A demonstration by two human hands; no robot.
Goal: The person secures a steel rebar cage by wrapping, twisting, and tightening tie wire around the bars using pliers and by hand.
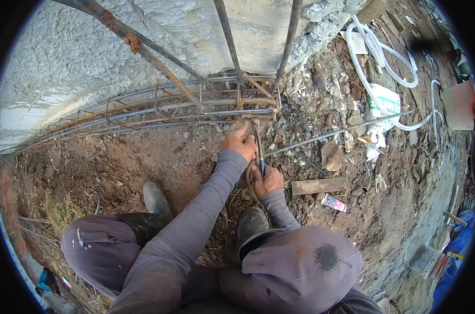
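Note:
My left hand (240,142) is just below the near end of a rebar cage (206,113). Its index finger points up at the lowest bars, while the other fingers curl on a brown strand that looks like tie wire (248,178). That strand bends down past my right wrist. In my right hand (269,181) is a slim metal hand tool with a blue grip (262,168), pointing up at the cage end. The tool's tip is hard to make out among the wire and bars. The cage lies along the foot of a rough concrete wall (84,59).
Steel bars (229,37) rise from the cage. A loose rod (335,132) slants across the rubble at right, above a wood piece (319,186) and a small printed packet (334,203). Clear hose (408,83) and a white sack (383,106) lie farther right. My boots (253,223) stand on soil.

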